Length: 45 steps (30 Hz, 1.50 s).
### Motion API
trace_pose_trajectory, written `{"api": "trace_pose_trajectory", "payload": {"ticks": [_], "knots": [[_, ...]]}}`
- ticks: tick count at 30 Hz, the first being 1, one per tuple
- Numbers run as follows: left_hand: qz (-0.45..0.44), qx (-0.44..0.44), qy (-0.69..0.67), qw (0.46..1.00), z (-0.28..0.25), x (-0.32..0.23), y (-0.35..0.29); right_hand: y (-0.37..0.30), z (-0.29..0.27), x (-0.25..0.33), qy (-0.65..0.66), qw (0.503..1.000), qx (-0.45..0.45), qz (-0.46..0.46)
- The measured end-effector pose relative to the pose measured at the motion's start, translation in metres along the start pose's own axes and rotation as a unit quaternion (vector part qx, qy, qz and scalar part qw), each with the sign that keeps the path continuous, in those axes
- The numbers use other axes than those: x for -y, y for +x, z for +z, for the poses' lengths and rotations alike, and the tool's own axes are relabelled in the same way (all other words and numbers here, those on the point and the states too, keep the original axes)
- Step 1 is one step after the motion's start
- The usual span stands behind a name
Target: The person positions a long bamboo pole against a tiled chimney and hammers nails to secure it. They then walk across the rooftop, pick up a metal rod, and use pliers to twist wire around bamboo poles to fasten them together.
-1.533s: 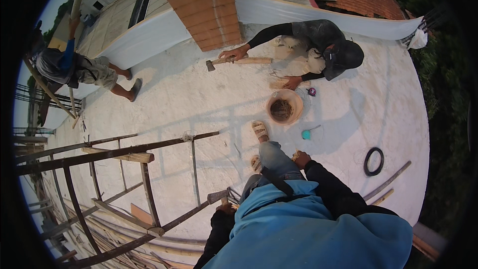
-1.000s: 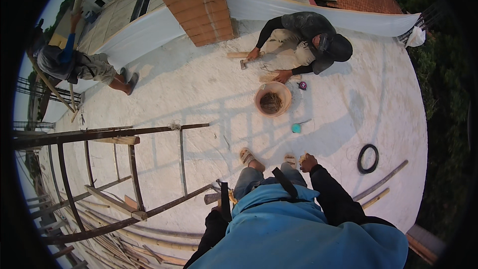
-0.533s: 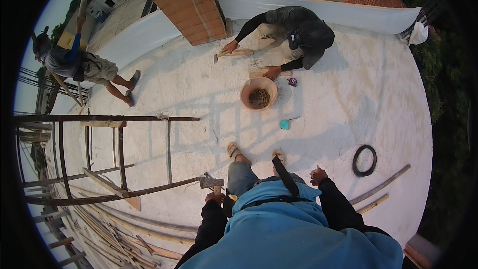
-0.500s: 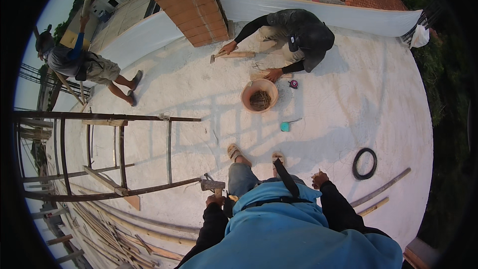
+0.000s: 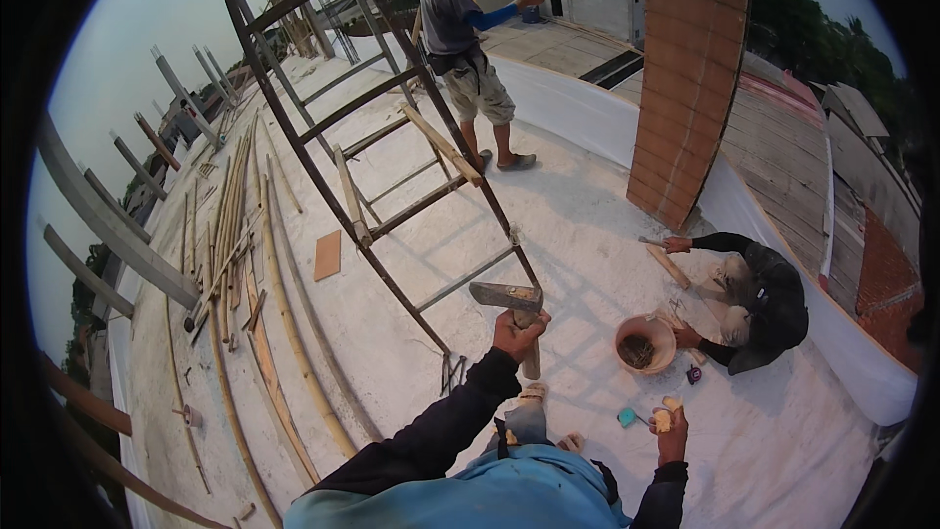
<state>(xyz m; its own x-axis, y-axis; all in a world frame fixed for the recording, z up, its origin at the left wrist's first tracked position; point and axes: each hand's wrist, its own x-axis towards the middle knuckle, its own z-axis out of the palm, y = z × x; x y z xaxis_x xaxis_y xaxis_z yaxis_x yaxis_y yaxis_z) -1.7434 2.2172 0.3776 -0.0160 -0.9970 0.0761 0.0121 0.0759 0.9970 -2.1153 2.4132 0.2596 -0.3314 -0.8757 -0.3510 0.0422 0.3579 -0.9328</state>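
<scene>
My left hand (image 5: 519,335) is closed around the wooden handle of a hammer (image 5: 504,295) with a thick, worn metal head, raised in front of the metal frame's lower end. In my right hand (image 5: 672,439), fingers curled, is a pale yellow, broken-looking piece (image 5: 667,416); I cannot tell its material. A teal tape measure (image 5: 627,416) lies on the floor just left of that hand. Farther off stands an orange-pink bucket (image 5: 662,333) with a heap of thin brown bits inside, probably nails. Beside it lies a small dark pink tape measure (image 5: 694,373).
A ladder-like metal frame (image 5: 397,225) rises ahead on the left. Bamboo poles and boards (image 5: 279,313) cover the left floor. One co-worker (image 5: 769,299) crouches by the bucket with a hammer; another (image 5: 470,49) stands holding a pole near a tall brown panel (image 5: 685,88).
My view has swung left and up toward the frame and poles. My left hand has lifted the hammer higher, and my right hand has come up with the yellow piece.
</scene>
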Motion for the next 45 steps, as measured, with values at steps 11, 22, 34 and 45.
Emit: {"api": "trace_pose_trajectory", "payload": {"ticks": [11, 22, 34, 45], "knots": [[-0.118, 0.273, -0.430, 0.852, 0.110, -0.036, -0.043, -0.034, 0.016, 0.202, -0.432, 0.839, 0.242, -0.227], [-0.269, 0.419, -0.538, 0.680, 0.135, -0.028, -0.056, -0.083, 0.021, 0.151, 0.239, 0.832, 0.447, 0.226], [-0.407, 0.241, -0.285, 0.834, 0.116, -0.006, -0.089, -0.120, 0.038, 0.153, -0.167, 0.951, 0.257, 0.043], [-0.167, 0.583, -0.144, 0.782, 0.158, -0.060, -0.069, -0.075, 0.022, 0.123, 0.308, 0.801, 0.473, 0.199]]}}
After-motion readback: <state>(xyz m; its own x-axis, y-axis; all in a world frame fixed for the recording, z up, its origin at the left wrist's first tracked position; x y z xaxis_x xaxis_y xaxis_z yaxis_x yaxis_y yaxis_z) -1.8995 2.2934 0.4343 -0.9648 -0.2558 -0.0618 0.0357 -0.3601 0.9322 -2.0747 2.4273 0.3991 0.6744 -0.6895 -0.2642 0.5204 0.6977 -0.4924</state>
